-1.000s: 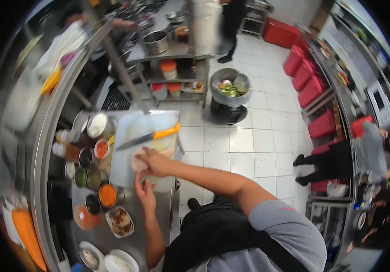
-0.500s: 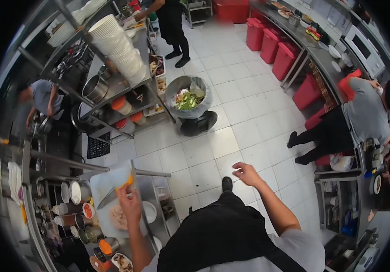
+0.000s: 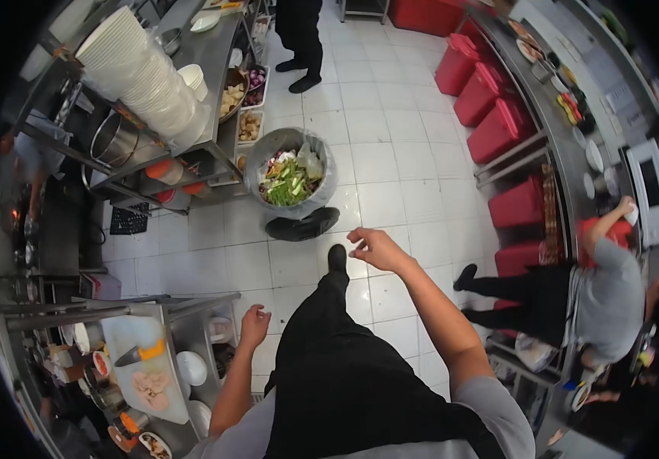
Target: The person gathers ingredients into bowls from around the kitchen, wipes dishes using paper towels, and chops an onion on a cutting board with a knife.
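Observation:
My left hand is over the floor, to the right of the steel worktable, with its fingers slightly bent and apart and nothing in them. My right hand hangs over the tiles with bent fingers, also holding nothing. On the worktable at the lower left lies a pale cutting board. A knife with a yellow handle rests on it beside raw, pinkish meat. Ahead of me stands a lined bin filled with vegetable scraps.
A black lid or pedal part lies by the bin's foot. Red bins line the right counter, where a person in grey stands. Another person's legs are at the top. Stacked containers stand on the left shelf.
Both hands have left the meat and cutting board. My body has turned and stepped away from the worktable, which now sits lower left; the bin appears nearer.

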### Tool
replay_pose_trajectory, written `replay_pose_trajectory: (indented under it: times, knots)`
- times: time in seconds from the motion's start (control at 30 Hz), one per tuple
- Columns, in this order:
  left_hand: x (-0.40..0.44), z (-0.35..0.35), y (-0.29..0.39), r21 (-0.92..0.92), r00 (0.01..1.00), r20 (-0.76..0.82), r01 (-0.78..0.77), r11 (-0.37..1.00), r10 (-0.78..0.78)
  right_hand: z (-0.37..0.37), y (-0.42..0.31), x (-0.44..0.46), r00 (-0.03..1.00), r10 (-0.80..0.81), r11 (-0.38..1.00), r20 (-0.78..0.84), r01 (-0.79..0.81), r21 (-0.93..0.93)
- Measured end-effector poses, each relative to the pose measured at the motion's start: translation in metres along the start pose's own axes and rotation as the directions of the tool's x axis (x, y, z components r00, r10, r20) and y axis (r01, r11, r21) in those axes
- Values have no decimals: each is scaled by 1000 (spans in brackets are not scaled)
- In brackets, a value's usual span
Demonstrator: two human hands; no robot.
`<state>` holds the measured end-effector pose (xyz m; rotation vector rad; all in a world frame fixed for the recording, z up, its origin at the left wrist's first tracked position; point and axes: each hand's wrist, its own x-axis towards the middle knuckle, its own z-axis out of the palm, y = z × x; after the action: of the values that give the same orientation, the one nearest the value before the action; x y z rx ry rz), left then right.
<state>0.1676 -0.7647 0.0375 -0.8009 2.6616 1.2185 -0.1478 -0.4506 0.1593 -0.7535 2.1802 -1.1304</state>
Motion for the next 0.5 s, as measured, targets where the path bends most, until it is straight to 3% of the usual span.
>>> replay_pose_trajectory:
  times: [0.07,0.13,0.17,0.23,0.27,0.3,0.33,0.37,0.4,0.43,0.47,0.5]
  knots:
    - [56,24,13,-74,992,8,123,990,-122,-29,44,23,999,14,981,50,-4,-192]
    - [114,55,5,-131,947,93,317,939,-306,-60,98,15,965,263,946,1,-257,-198]
    - [135,62,19,-23,954,80,292,956,-289,-74,149,1,951,311,909,-11,-300,-288]
    - [186,84,44,14,956,161,246,969,-245,-109,233,-43,927,373,844,-45,-359,-400]
    - [202,92,53,43,951,206,228,973,-232,-129,235,-63,858,506,757,-88,-491,-432]
    - [217,95,69,4,944,237,236,972,-231,-141,276,-96,810,575,760,-116,-581,-291]
    - [234,99,91,-29,936,269,246,969,-229,-160,274,-112,665,745,652,-43,-741,-161]
    - [247,101,111,-64,928,299,254,965,-224,-159,335,-152,447,894,417,-14,-822,388]
    - [257,103,130,-84,909,332,296,952,-253,-171,347,-170,394,918,331,50,-826,456]
    - [268,105,148,-109,890,358,340,934,-282,-190,345,-170,247,953,172,177,-919,353]
    - [281,110,164,-141,872,378,387,911,-312,-213,338,-160,166,925,59,341,-951,304]
    - [288,119,170,-172,881,366,382,908,-301,-221,346,-149,174,919,123,355,-979,162]
